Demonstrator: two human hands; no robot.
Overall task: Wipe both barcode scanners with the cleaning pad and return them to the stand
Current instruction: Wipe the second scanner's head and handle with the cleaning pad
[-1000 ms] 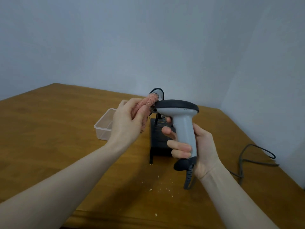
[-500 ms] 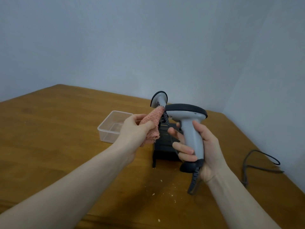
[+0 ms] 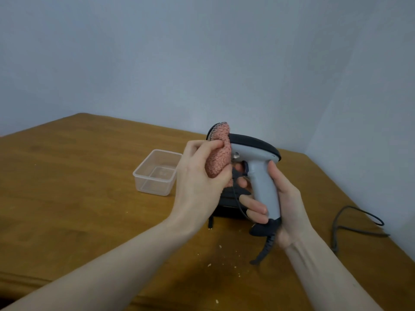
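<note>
1 clear plastic container (image 3: 157, 173) on the wooden table (image 3: 78, 176). Left hand (image 3: 202, 176) pinches 1 pink cleaning pad (image 3: 219, 156) against the front of 1 grey barcode scanner (image 3: 258, 167); right hand (image 3: 283, 198) grips its handle above the black stand (image 3: 226, 205). Wiping underway, likely scanner 1. Next: work pad across head. A 2nd scanner is largely hidden. 1 loose cable (image 3: 350, 223) at right.

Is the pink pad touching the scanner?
Touching. The head view shows the pink pad, held by the left hand, pressed against the scanner front.

Tub (image 3: 157, 171) left of stand (image 3: 229, 198) — cable (image 3: 350, 223) right.
</note>
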